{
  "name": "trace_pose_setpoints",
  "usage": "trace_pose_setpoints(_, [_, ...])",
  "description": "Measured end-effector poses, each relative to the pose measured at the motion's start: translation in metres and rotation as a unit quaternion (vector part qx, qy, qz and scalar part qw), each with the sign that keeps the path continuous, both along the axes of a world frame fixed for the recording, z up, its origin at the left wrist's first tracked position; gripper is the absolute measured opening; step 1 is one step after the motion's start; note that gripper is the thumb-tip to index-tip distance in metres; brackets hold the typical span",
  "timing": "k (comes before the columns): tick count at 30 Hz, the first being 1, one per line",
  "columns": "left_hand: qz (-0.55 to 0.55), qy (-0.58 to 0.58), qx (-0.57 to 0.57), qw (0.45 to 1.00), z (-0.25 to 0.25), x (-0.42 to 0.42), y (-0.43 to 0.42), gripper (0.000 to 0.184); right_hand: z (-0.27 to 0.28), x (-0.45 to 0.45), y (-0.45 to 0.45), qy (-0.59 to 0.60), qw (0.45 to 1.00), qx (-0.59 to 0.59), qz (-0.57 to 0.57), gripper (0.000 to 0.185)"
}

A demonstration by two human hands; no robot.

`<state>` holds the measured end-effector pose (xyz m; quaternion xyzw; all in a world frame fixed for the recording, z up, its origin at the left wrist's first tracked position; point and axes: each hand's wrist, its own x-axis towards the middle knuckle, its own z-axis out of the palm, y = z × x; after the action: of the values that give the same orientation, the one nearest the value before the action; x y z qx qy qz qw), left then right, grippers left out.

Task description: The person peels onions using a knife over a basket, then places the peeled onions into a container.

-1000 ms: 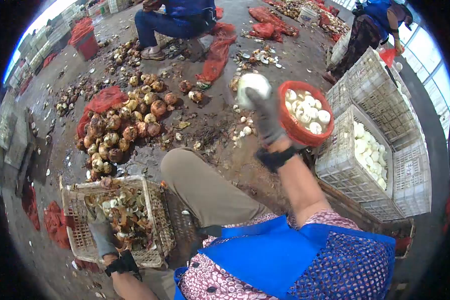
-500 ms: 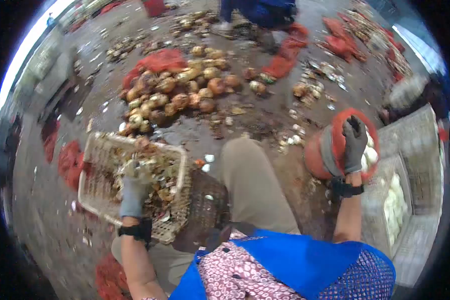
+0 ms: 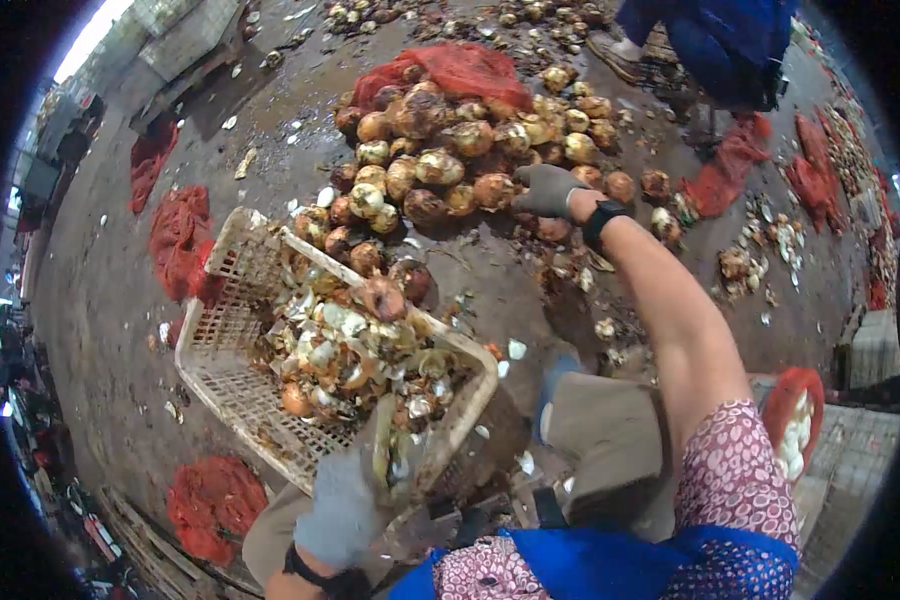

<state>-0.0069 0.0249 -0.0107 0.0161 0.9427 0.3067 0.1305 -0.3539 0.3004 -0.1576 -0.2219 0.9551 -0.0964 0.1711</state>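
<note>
Onion [image 3: 495, 192], round, brown and papery-skinned: seen between twelve and one o'clock from the view's centre, at the near edge of a loose pile of brown and yellowish onions [image 3: 435, 165].
Right hand, in a dark grey glove [image 3: 550, 190]: stretched to the onion's three o'clock side, apparently touching it; the fingers are curled close together, but whether the bulb is gripped cannot be told.
Left hand, in a pale grey glove [image 3: 338, 508]: blurred at seven o'clock; whether it is spread or closed cannot be told.
Weight and firmness: judged solid, with little give under a squeeze.
Skin: likely to slide or flake under the glove; bruising could be caused by a hard drop.
Hold: best taken around the widest part, thumb opposed to fingers; the six o'clock side is left free by its neighbours.
Crate, off-white, rectangular, latticed plastic [image 3: 232, 390]: placed at eight o'clock, heaped with peelings.
Netting, red mesh [image 3: 460, 72]: draped over the pile's twelve o'clock side, where fingers could be snagged.
</note>
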Motion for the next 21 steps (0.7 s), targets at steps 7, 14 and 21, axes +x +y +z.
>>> trace_pose_setpoints(7, [0.001,-0.135,-0.065,0.989,-0.013,0.011,-0.062,0.073,-0.074,-0.055,-0.111,0.082,0.983,-0.148,-0.069,0.054])
trace_pose_setpoints(14, [0.039,-0.192,-0.042,0.980,-0.019,-0.001,-0.069,0.071,-0.121,-0.083,-0.163,0.101,0.993,0.065,-0.010,0.071])
trace_pose_setpoints(21, [0.050,-0.192,-0.020,0.980,-0.018,0.006,-0.064,0.069,-0.140,-0.107,-0.133,0.078,0.975,-0.114,-0.175,0.052])
